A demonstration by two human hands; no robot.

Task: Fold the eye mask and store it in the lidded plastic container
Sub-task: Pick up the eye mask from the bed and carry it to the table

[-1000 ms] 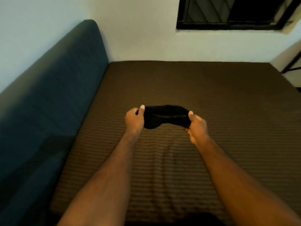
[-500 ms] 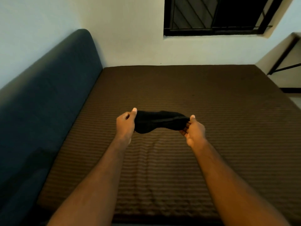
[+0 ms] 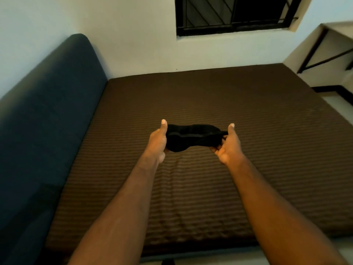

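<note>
Mask (image 3: pixel 193 138) raised over brown mattress (image 3: pixel 248 115).

Support: bed (image 3: pixel 248 111), brown striped cover.
Left edge: dark blue headboard (image 3: pixel 47 121) adjoins it.
Far edge: meets white wall (image 3: pixel 133 44).

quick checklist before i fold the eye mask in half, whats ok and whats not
1. Left hand has a grip on one end of the eye mask: ok.
2. Right hand has a grip on the other end: ok.
3. Mask spread out flat between the hands: ok.
4. Strap tucked, not dangling: cannot tell, it bunches at the right hand.
5. Brown mattress below bare for laying it down: ok.
6. Lidded container within reach: not ok, none in view.
</note>
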